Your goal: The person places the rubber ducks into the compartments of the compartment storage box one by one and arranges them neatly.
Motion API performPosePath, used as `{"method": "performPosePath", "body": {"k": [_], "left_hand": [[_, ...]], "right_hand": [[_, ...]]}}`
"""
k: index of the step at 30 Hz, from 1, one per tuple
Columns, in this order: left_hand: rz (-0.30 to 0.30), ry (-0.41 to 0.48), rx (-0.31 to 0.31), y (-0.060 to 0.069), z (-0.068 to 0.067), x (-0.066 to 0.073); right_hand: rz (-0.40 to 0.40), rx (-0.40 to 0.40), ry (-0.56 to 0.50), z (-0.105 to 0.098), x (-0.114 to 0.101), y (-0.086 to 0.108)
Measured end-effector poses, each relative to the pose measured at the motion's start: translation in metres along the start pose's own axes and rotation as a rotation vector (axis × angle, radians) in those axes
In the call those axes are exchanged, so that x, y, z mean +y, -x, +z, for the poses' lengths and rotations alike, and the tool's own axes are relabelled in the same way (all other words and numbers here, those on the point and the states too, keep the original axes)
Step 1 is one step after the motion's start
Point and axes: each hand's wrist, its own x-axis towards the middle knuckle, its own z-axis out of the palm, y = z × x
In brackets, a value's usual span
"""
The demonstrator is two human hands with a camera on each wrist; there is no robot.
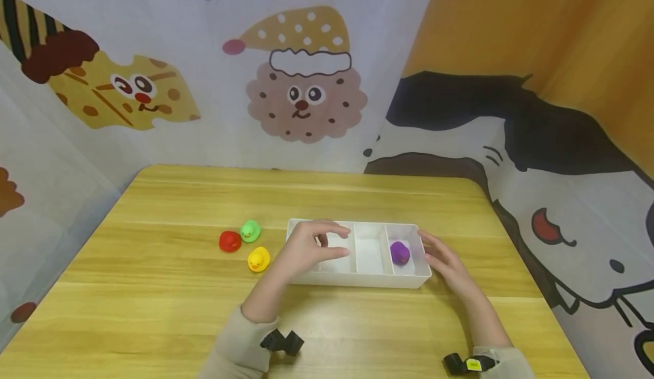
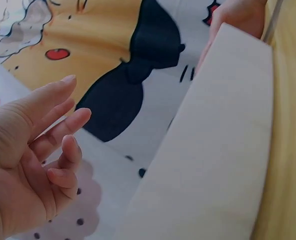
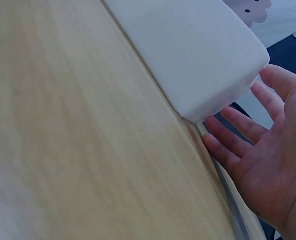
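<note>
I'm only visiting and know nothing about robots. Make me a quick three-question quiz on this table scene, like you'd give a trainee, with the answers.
1. How many small toy ducks are outside the long white divided tray?
2. True or false: the person's bare left hand holds nothing.
3. Fill in: the person's ____ hand touches the tray's end wall, by the compartment with the purple toy duck.

Key:
1. Three: a red toy duck, a green toy duck and a yellow toy duck.
2. True; its thumb and index fingertip are apart, with nothing between.
3. Right: the bare right hand.
</note>
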Motion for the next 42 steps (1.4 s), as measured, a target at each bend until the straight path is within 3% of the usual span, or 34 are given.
{"method": "performPosePath", "body": {"k": [7,14,22,31,37,42], "left_hand": [[-0.003,-0.007,0.054,0.005,-0.023,0.002],[-0.027,-0.055,0.133,0.012,-0.045,0.000],[-0.133,-0.081,0.201,0.030,-0.075,-0.011],[-0.140,-0.148,0.288,0.051,-0.102,-0.024],[-0.233,-0.129,0.339,0.065,-0.117,-0.035],[-0.285,-0.174,0.382,0.074,-0.128,-0.046]], "right_hand": [[-0.024,-0.008,0.017,-0.001,-0.002,0.001],[0.007,-0.001,0.002,0.000,-0.002,0.000],[0.011,-0.003,0.004,0.000,0.000,0.000],[-0.001,-0.005,-0.004,-0.001,0.001,0.000],[-0.003,-0.001,-0.006,0.000,0.000,0.000],[-0.017,0.001,-0.008,0.000,0.001,-0.001]]}}
